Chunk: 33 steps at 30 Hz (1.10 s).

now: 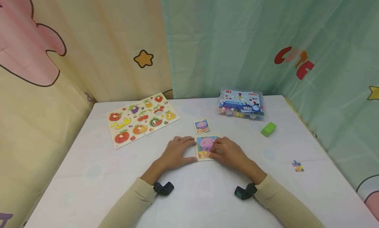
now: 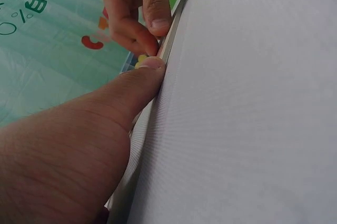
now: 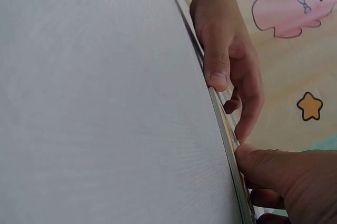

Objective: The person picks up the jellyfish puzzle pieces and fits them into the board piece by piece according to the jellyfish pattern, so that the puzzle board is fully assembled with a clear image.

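Note:
A small framed jigsaw puzzle (image 1: 205,144) with a pink octopus picture lies flat on the table. My left hand (image 1: 177,152) touches its left side, forefinger near the upper part and thumb at the near corner. That thumb (image 2: 150,66) presses the puzzle's edge in the left wrist view. Over the puzzle's right side, my right hand (image 1: 229,152) has its fingers curled, with thumb and forefinger pinching at a puzzle piece mostly hidden beneath them. Just beyond the frame lies a small picture card (image 1: 201,126) with a like octopus. A loose joined puzzle fragment (image 1: 298,166) lies far right.
At the back left lies a fruit peg board (image 1: 142,119). A clear plastic box (image 1: 241,104) with colourful balls stands at the back right, and a green block (image 1: 268,129) sits in front of it. Curtains (image 1: 225,40) hang behind the white table (image 1: 97,188).

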Tool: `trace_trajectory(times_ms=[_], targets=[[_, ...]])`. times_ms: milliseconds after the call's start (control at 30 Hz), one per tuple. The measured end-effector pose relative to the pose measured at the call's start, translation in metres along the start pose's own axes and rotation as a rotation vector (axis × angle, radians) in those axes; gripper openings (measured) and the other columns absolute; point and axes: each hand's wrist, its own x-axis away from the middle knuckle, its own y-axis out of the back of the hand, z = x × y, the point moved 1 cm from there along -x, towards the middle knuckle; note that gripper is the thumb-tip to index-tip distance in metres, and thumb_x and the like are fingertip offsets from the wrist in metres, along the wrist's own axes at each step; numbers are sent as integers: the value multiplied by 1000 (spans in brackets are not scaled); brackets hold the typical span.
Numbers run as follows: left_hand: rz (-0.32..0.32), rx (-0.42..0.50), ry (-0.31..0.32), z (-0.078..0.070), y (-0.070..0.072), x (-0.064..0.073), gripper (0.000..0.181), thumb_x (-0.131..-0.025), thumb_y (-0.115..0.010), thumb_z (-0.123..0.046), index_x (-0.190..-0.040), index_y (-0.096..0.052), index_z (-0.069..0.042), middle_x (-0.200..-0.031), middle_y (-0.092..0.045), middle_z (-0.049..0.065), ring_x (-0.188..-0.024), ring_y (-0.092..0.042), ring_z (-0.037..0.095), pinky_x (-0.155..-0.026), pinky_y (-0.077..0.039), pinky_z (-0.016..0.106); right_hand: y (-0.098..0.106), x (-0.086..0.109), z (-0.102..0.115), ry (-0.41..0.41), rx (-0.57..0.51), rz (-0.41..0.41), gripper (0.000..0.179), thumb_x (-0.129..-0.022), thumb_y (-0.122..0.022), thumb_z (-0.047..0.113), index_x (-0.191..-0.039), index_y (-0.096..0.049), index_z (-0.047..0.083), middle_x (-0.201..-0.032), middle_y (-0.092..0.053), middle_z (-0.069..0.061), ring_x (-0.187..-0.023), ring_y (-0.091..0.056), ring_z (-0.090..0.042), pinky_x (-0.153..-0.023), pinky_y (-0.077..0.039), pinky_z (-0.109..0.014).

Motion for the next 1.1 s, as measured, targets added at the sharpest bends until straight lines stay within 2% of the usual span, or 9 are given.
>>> trace_trajectory(times_ms=[233,467,567,700,833,900,1000,1067,1100], targets=[[4,-1,-9,-1,-1,-3,65,-89,-68,-61,-141,-58,-24,-153,-45,-4,-127,-43,24,-96,-37,46,8,4,-6,-3,-76,0,21,-86,-83,28,-103,-77,16,-104,-65,6,-99,-59,-13,-86,-51,-35],[3,2,-4,0,-2,-1,65,-89,-70,-59,-141,-58,-22,-153,-46,-2,-128,-43,26,-96,-37,47,47,23,-23,65,-132,-18,26,-88,-81,16,-113,-76,12,-107,-66,3,-104,-61,-15,-88,-53,-38],[2,2,1,1,-2,1,66,-89,-70,-60,-141,-58,-22,-152,-46,-2,-128,-43,26,-96,-38,47,67,48,-40,31,-131,-21,25,-88,-81,12,-112,-76,12,-108,-67,6,-104,-61,-15,-87,-53,-35],[11,-4,6,2,-5,1,67,-89,-67,-63,-143,-56,-24,-153,-45,-4,-128,-42,25,-96,-37,46,89,95,-63,-33,-109,-82,32,-81,-84,3,-112,-75,10,-109,-68,5,-104,-63,-15,-88,-48,-19],[10,-2,-1,3,-5,1,68,-89,-66,-64,-143,-56,-24,-153,-44,-4,-129,-42,24,-96,-38,46,106,145,-86,-170,-71,-143,41,-76,-87,5,-115,-74,10,-111,-67,2,-107,-58,-5,-89,-37,-6],[3,-3,-8,3,-5,1,67,-89,-66,-64,-142,-57,-24,-153,-45,-4,-128,-42,25,-95,-38,46,114,168,-98,-264,-60,-125,45,-77,-88,10,-119,-72,9,-115,-65,-4,-110,-54,-6,-89,-31,-4],[-7,1,-16,3,-4,1,67,-89,-67,-64,-141,-57,-24,-153,-45,-3,-127,-43,25,-94,-38,46,122,197,-115,-381,-45,-62,51,-79,-88,16,-124,-68,5,-120,-62,-15,-113,-52,-21,-85,-25,-4],[-16,6,-23,4,-4,1,66,-89,-67,-63,-141,-58,-23,-152,-46,-3,-127,-43,25,-93,-38,46,125,210,-124,-413,-22,-20,52,-78,-88,16,-124,-66,2,-120,-61,-22,-109,-51,-27,-83,-26,-7],[-21,9,-26,4,-4,1,66,-89,-68,-63,-141,-58,-23,-152,-46,-2,-126,-43,25,-93,-38,46,126,215,-127,-412,-14,-16,51,-77,-88,14,-122,-67,1,-118,-61,-23,-109,-51,-24,-82,-27,-9]])
